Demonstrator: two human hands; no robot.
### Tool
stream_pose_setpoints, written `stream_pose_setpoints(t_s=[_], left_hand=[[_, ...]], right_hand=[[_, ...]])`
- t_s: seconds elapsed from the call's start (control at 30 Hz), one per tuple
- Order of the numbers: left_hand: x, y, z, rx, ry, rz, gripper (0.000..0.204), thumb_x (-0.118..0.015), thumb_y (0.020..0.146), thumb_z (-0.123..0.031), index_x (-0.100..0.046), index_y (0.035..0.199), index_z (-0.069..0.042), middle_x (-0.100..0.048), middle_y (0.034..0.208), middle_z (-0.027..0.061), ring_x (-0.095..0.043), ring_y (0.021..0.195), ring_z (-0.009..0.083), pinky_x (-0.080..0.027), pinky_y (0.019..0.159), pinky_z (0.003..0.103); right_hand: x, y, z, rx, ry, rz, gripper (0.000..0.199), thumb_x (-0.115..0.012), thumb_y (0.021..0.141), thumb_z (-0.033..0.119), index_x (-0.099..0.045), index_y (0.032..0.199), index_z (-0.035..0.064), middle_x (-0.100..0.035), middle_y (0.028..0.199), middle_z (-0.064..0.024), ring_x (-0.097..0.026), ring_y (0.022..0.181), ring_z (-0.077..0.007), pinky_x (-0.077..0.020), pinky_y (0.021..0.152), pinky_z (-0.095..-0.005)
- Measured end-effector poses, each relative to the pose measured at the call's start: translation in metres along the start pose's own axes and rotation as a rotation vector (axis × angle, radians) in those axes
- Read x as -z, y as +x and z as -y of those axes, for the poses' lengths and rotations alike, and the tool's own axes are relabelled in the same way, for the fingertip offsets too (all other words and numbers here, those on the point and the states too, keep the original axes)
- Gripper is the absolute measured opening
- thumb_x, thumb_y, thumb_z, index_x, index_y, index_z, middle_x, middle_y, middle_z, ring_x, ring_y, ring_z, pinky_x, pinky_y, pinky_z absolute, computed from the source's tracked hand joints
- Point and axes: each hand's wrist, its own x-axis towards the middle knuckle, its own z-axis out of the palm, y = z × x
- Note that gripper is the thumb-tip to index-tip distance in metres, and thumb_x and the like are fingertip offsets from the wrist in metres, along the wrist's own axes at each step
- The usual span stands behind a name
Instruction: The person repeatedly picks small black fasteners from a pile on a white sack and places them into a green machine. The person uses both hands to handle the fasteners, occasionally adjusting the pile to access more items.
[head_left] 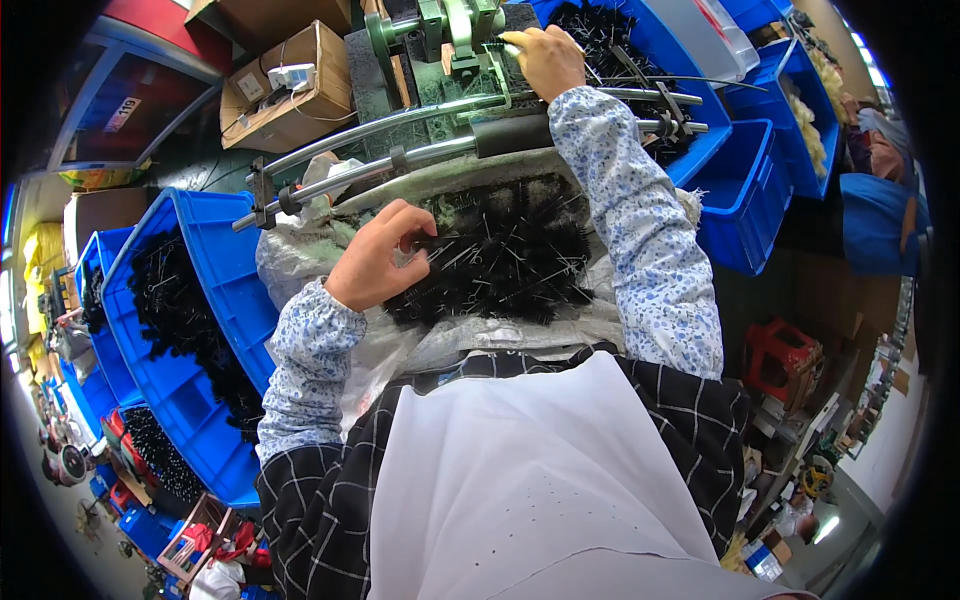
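Observation:
My left hand is curled at the left side of a heap of black wire-stemmed brushes in front of me. A black brush from the heap sits between its thumb and forefinger, partly hidden. Farther forward, my right hand reaches over two metal rails to a green machine. Its fingers are pinched at the machine's right side, and a small dark bristled end shows at their tips. What they hold is mostly hidden by the fingers. The heap lies on a pale, worn sack cloth.
Parallel metal rails cross ahead, between me and the machine. On the left stands a blue bin of black brushes; another blue crate with brushes is at the far right. Beside it is a smaller blue bin. A cardboard box stands front left.

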Motion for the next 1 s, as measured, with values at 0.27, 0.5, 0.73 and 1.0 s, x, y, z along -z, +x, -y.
stream_pose_setpoints(t_s=[0.27,0.5,0.73,1.0], left_hand=[[0.008,-0.001,-0.004,-0.028,0.027,-0.074,0.027,-0.058,0.069,0.004,-0.054,0.094,-0.003,-0.047,0.084,0.0041,-0.048,0.069,0.0128,-0.042,0.065,0.024],[0.015,0.002,-0.002,-0.021,0.024,-0.093,0.026,-0.059,0.070,0.004,-0.055,0.094,-0.004,-0.045,0.083,0.0034,-0.046,0.067,0.0120,-0.042,0.064,0.024],[0.014,0.007,-0.011,-0.019,-0.003,-0.109,0.027,-0.058,0.069,0.005,-0.055,0.094,-0.003,-0.046,0.082,0.0030,-0.046,0.069,0.0118,-0.042,0.066,0.023],[0.021,0.002,-0.001,-0.076,0.045,-0.164,0.026,-0.057,0.071,0.007,-0.054,0.095,-0.002,-0.052,0.093,0.0053,-0.053,0.082,0.0138,-0.044,0.077,0.025]], right_hand=[[0.013,-0.009,0.002,-0.182,-0.241,0.100,0.031,-0.059,0.081,0.029,-0.062,0.109,0.0143,-0.059,0.107,-0.0007,-0.052,0.096,-0.0193,-0.0388,0.085,-0.0391],[0.000,-0.015,0.010,-0.126,-0.009,-0.049,0.020,-0.060,0.076,0.020,-0.062,0.092,0.0088,-0.064,0.090,-0.0066,-0.057,0.097,-0.0278,-0.0420,0.080,-0.0445],[-0.010,-0.004,0.062,-0.085,-0.127,-0.115,0.009,-0.058,0.075,0.020,-0.061,0.080,0.0124,-0.064,0.080,-0.0036,-0.058,0.086,-0.0219,-0.0414,0.073,-0.0405],[0.008,-0.010,0.012,-0.131,-0.109,0.039,0.029,-0.061,0.074,0.023,-0.065,0.102,0.0132,-0.066,0.092,-0.0070,-0.059,0.093,-0.0246,-0.0430,0.079,-0.0438]])
